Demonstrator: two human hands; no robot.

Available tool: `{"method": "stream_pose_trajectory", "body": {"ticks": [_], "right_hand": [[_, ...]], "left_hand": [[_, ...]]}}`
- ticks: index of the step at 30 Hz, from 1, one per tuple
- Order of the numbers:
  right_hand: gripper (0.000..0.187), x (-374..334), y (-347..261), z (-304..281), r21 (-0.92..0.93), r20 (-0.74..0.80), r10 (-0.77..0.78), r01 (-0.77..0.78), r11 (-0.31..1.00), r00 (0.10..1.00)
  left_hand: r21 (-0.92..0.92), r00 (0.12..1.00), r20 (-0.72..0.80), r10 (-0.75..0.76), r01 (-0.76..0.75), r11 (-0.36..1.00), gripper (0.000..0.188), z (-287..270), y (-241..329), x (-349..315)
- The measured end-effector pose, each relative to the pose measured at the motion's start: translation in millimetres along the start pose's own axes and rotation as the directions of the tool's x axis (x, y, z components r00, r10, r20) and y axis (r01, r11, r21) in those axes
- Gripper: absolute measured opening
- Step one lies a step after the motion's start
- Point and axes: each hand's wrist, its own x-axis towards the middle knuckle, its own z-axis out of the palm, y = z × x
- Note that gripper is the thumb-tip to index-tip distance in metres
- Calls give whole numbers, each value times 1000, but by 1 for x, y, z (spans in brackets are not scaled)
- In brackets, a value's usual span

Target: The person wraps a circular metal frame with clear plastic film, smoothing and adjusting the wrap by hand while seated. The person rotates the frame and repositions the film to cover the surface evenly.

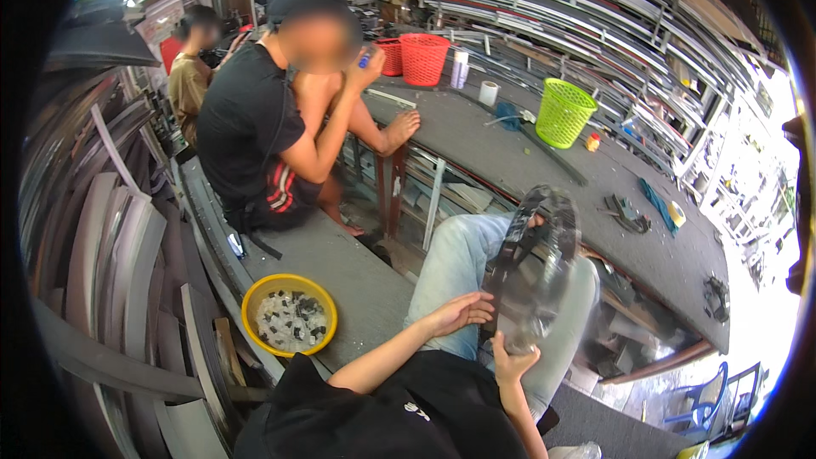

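A large clear, oval, see-through piece with a dark rim stands over my lap, smeared by motion; its exact kind does not show. My right hand grips its lower end, thumb pointing up along it. At its left side, my left hand has its fingers stretched out toward the dark rim, the fingertips at or very near it. Beneath lie my legs in light blue jeans. To the left of my left forearm, a yellow bowl holds many small clear and black pieces.
A person in black sits on the grey bench ahead-left, another behind. Along the grey table stand red baskets, a green basket, a spray can and a white roll. Curved strips crowd the left side.
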Motion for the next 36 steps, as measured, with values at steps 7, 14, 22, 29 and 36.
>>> {"method": "stream_pose_trajectory", "body": {"ticks": [7, 14, 22, 29, 36], "right_hand": [[20, 1, 4, 7, 33, 52, -202, 200, 979, 978], [23, 18, -5, 0, -117, 132, 183, -168, 979, 974], [17, 25, -2, -8, -96, 62, 185, -178, 979, 981], [15, 26, 0, -6, -37, 6, 228, -228, 973, 974], [15, 27, 5, -12, -32, 85, 226, -224, 974, 970]], "left_hand": [[33, 1000, 7, 4, -4, 999, 37, 0, 0, 0], [18, 994, 2, 109, -109, 994, 39, -11, -11, 1], [460, 603, -62, 796, -690, 559, 30, 155, 93, -35], [214, 216, 866, 451, -975, 54, 9, 325, 157, -132], [109, 189, 949, 252, -948, 299, 10, 337, 134, -114]]}}
